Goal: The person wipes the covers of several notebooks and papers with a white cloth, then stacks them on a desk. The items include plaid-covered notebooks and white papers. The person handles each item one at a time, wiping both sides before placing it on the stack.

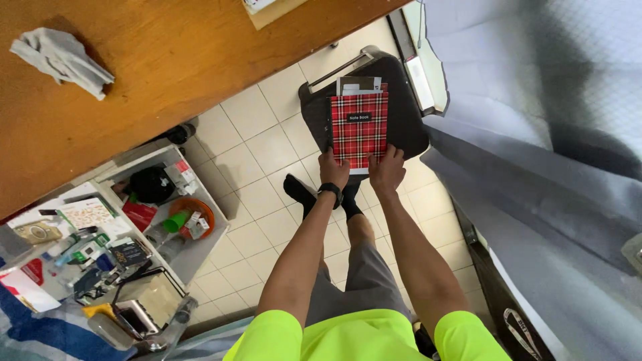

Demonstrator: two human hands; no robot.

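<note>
Both my hands hold a red plaid notebook (359, 130) by its lower edge, over a black chair seat (404, 113). My left hand (334, 168), with a black watch on the wrist, grips the lower left corner. My right hand (387, 168) grips the lower right corner. Other papers or booklets (358, 84) stick out behind the notebook's top edge. My legs in grey shorts and black socks show below, on the tiled floor.
A wooden table (154, 60) fills the upper left, with a crumpled grey cloth (63, 57) on it. A cluttered white shelf unit (167, 220) with an orange bowl stands at the left. Grey fabric (535, 167) covers the right side.
</note>
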